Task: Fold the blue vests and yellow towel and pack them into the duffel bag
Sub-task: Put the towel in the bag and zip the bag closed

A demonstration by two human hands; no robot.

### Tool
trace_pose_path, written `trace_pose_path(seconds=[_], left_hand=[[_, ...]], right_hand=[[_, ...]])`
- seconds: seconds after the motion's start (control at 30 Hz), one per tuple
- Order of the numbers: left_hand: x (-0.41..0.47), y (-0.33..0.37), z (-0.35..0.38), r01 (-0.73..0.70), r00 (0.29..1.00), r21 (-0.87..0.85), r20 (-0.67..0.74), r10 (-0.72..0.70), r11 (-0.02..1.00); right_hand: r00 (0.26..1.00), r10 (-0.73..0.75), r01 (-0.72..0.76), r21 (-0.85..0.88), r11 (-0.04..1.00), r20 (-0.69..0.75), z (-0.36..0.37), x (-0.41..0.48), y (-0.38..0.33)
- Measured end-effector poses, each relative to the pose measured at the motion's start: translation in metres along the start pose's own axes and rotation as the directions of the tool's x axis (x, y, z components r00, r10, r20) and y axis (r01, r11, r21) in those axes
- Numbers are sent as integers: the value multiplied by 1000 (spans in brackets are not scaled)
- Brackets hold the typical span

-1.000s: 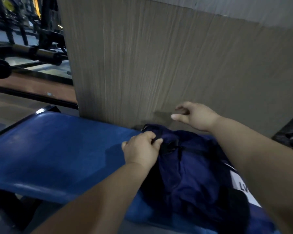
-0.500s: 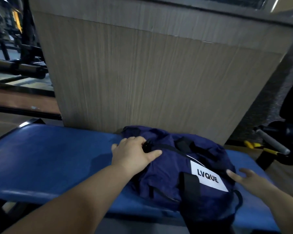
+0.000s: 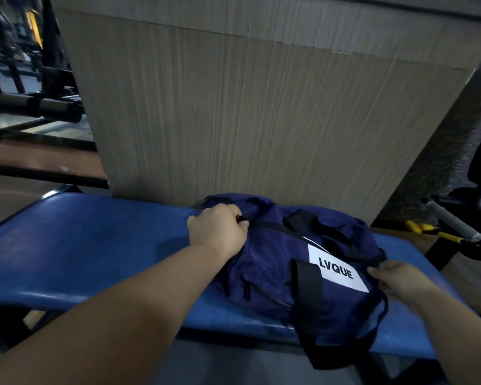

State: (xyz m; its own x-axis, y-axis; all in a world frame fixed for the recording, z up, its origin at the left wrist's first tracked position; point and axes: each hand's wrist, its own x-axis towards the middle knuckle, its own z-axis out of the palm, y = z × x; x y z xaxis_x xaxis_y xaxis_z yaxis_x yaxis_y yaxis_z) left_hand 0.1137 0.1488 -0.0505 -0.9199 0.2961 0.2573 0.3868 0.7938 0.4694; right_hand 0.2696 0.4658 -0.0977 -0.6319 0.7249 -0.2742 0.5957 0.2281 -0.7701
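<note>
head | left hand point(image 3: 217, 232) grips duffel bag point(image 3: 267, 262) | right hand point(image 3: 400, 279) fingers point(image 3: 374, 270) touch it

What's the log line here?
left hand grips duffel bag at zipper end | right hand at label end, grip unclear | bag on blue bench

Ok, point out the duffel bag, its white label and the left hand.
duffel bag point(image 3: 264, 270): head view, navy side panel left of the label.
white label point(image 3: 337, 269): head view, middle of the patch.
left hand point(image 3: 218, 232): head view, back of the hand.
</note>
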Motion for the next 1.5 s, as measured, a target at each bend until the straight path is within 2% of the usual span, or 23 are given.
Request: trace_pose_path(seconds=[0.1,0.17,0.33,0.43,0.53,0.83,1.03,1.2,1.27,1.37,1.5], left_hand=[[5,-3,-4,38,999,-59,-22,-40,998],[6,-5,-6,52,998,-74,-30,-54,996],[4,-9,-4,59,997,-66,-36,-61,996],[3,-10,-4,58,997,-70,-49,-61,996],[2,-12,-5,72,995,-91,-62,-78,993],[14,-22,-25,189,977,-192,-67,-205,963],[35,-36,-48,226,965,-274,-67,-253,935],[33,-42,-58,195,966,-325,-98,-238,925],[27,-46,-54,155,981,-363,-56,-187,919],[14,-55,-46,7,995,-298,100,24,954],[0,-67,-47,-294,908,-41,301,292,955]], right_hand=[[998,-43,40,-90,995,-34,0,5,-10],[998,-43,40,-88,995,-41,1,5,-12],[992,121,-110,232,966,-35,7,9,4],[992,127,-121,388,914,10,16,14,21],[993,112,-83,466,881,-34,23,13,27],[947,-53,139,256,957,-316,-7,3,-16],[898,-194,259,118,959,-394,-34,-7,-65],[889,-196,254,89,963,-413,-38,-4,-73],[919,-157,181,34,983,-361,-34,2,-63],[955,-144,89,-214,973,-258,-27,7,-39],[974,-61,-23,-359,933,-219,-22,2,-15]])
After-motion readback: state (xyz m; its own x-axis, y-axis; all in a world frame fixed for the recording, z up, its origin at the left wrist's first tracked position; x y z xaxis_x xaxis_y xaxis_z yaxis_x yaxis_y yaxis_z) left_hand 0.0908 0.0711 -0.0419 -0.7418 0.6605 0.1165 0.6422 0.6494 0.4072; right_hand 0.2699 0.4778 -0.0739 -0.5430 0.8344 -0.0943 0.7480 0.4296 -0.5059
